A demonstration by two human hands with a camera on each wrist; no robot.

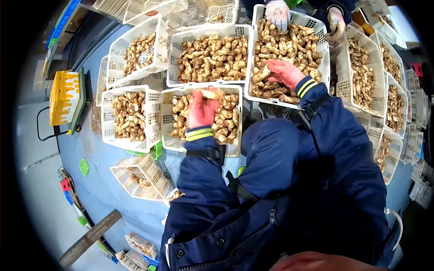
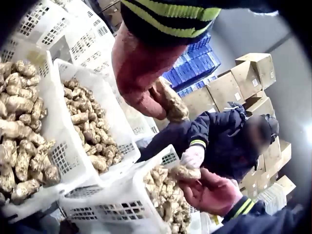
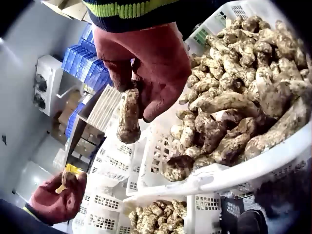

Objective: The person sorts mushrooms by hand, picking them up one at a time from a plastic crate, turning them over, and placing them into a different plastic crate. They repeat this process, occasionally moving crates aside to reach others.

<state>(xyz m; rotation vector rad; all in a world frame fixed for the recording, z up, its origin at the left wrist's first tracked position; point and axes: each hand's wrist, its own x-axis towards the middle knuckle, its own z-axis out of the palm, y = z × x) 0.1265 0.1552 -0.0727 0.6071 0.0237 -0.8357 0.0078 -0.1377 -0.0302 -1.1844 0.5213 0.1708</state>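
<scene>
At your far left you have a yellow box (image 1: pixel 65 99) on a cart. Next comes a tilted crate (image 1: pixel 160 49) with mushrooms in it, and nearer you the left crate (image 1: pixel 154 108), also loaded. On the floor below them lies a tipped crate (image 1: pixel 158 180) with a few mushrooms inside.

Your left hand (image 1: pixel 203 110), in a pink glove, is over the near crate (image 1: pixel 233 150), which holds a heap of mushrooms. Its fingers are curled round the left mushroom (image 2: pixel 170 100); one end of it sticks out past them, clear of the heap. Beyond this is the far crate (image 1: pixel 212 31), filled as well.

Further right, your right hand (image 1: pixel 285 72), gloved in pink too, is over the big crate (image 1: pixel 324 54). Its thumb and fingers are drawn together on the right mushroom (image 3: pixel 128 117), pinching one end while the other end hangs down, apart from the heap.

Across the big crate from you, another person has one gloved hand (image 1: pixel 278 16) at the mushrooms and a second glove (image 1: pixel 336 22) by the crate's right edge. At your right stand more crates of mushrooms, the nearest being the right crate (image 1: pixel 379 90).
</scene>
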